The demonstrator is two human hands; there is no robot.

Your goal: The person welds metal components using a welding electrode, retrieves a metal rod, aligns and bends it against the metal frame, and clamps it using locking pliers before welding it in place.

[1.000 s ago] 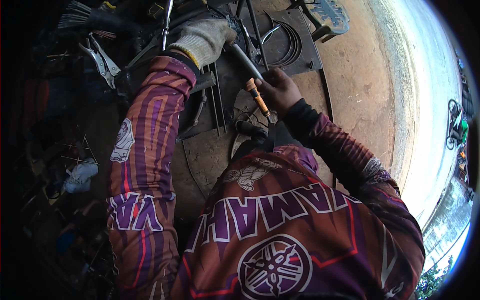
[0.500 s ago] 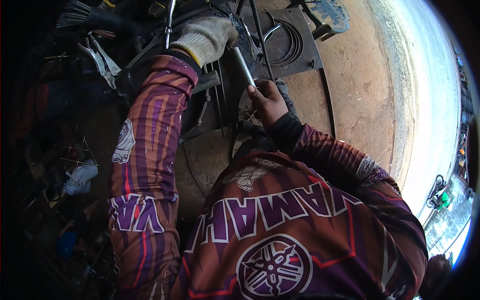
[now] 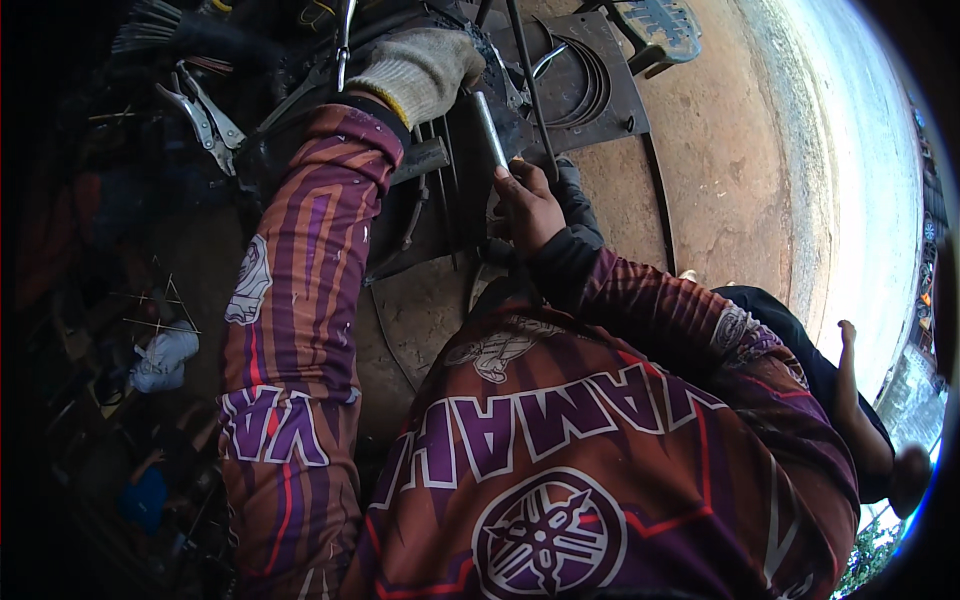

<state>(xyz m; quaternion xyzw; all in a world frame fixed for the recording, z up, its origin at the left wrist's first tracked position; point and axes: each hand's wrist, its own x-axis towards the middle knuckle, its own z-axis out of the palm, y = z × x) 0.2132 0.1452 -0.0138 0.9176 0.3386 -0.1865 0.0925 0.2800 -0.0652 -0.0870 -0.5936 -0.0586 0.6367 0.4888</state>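
My left hand (image 3: 425, 75), in a pale knitted glove with a yellow-edged cuff, is curled at the dark metal work surface. Its fingers face away, so whatever is in them is hidden. Bare, my right hand (image 3: 530, 203) grips the lower end of a silver metal rod (image 3: 489, 130), thumb along it. The rod slants up toward the gloved fingers, its upper end a little short of them. Just beyond the right hand stands a long dark bar (image 3: 530, 80). Below the left wrist lies a thick grey metal piece (image 3: 425, 160).
Locking pliers (image 3: 207, 122) lie at the left, and a shiny metal tool (image 3: 344, 45) is near my left wrist. A wire coil (image 3: 597, 90) rests on a dark metal plate (image 3: 622, 97). A plastic chair (image 3: 660, 32) stands beyond it. A person in dark clothes (image 3: 850, 400) is at my right.
A person has come into view at the right, behind my right arm. My hands and the rod have barely shifted; the rod stays in my right hand.
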